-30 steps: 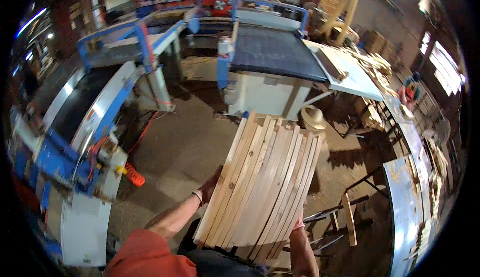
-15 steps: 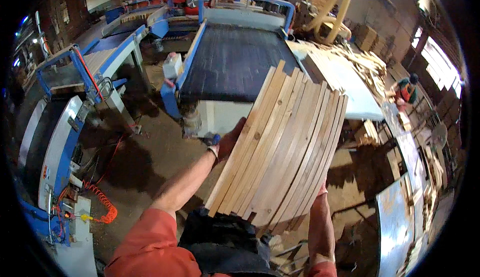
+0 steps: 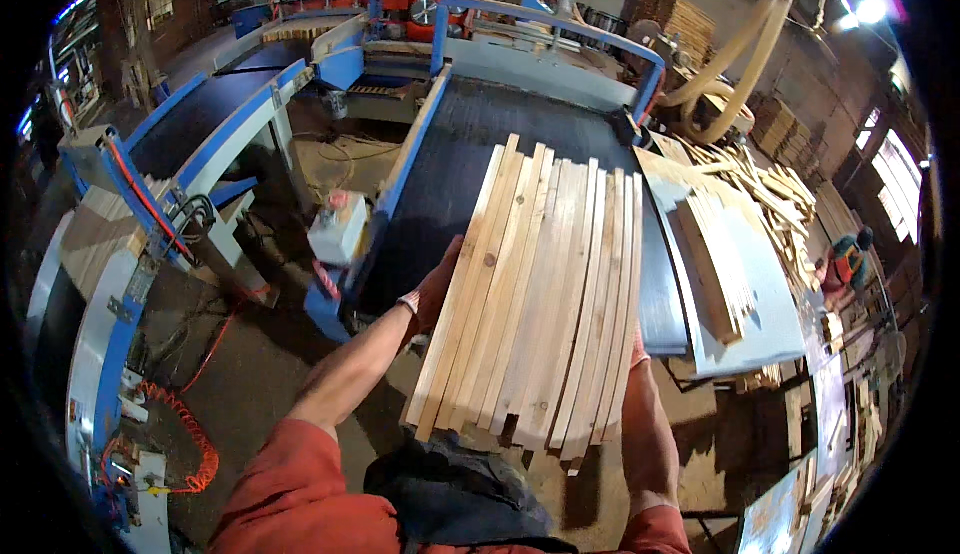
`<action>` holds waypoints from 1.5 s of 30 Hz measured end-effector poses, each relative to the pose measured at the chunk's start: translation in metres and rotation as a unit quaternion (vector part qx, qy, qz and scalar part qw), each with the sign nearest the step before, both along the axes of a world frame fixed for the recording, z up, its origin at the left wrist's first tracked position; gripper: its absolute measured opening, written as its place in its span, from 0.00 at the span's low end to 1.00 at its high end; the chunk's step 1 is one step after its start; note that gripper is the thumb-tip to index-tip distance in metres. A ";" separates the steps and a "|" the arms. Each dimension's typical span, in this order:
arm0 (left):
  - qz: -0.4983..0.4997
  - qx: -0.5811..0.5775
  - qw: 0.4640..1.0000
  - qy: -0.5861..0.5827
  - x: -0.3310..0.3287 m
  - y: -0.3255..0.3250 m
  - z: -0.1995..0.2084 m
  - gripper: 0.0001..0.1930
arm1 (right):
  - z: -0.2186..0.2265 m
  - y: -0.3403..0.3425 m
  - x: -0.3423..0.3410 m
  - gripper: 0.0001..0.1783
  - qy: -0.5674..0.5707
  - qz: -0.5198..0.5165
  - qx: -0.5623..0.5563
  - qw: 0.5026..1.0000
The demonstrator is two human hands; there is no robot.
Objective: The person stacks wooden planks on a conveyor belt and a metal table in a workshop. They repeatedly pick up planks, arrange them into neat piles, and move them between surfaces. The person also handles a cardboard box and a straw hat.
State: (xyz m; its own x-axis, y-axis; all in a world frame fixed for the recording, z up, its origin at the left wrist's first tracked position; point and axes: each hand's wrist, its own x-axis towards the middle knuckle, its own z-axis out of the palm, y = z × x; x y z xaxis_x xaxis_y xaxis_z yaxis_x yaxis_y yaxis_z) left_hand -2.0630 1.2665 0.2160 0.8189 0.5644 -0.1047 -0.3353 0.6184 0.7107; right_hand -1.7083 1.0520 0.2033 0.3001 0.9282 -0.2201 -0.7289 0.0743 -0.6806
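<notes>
A wide bundle of pale wooden slats [image 3: 535, 294], laid side by side with uneven ends, is held out in front of my body. My left hand [image 3: 437, 284], in a glove with a light cuff, grips its left edge. On the opposite edge, my right hand [image 3: 640, 348] holds the bundle from the side; most of its fingers are hidden by the wood. The far ends of the slats overlap the view of a dark conveyor belt [image 3: 490, 119] with blue side rails. Whether they touch the belt cannot be told.
At left, slats [image 3: 100, 229] lie on another blue-framed conveyor [image 3: 110, 334]. An orange coiled hose [image 3: 195, 444] hangs nearby. Right of the belt, more slats [image 3: 718, 264] rest on a pale table [image 3: 765, 309], beside a heap of loose strips [image 3: 760, 189]. A person [image 3: 845, 264] is farther right.
The bundle has turned to point straighter ahead and come closer to the belt, both hands still on it. My view has swung left. Slats on the left conveyor have moved toward its near end.
</notes>
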 end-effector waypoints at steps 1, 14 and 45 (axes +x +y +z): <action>0.033 0.056 0.997 0.049 -0.005 0.028 -0.006 0.34 | -0.003 0.035 -0.003 0.30 0.008 0.014 -0.003 1.000; 0.148 0.195 0.841 0.482 -0.027 0.237 -0.026 0.36 | -0.007 0.276 -0.023 0.30 0.032 0.146 -0.024 0.988; 0.177 0.200 0.903 0.336 -0.041 0.233 0.062 0.30 | 0.078 0.346 -0.052 0.45 -0.603 0.175 -0.256 0.735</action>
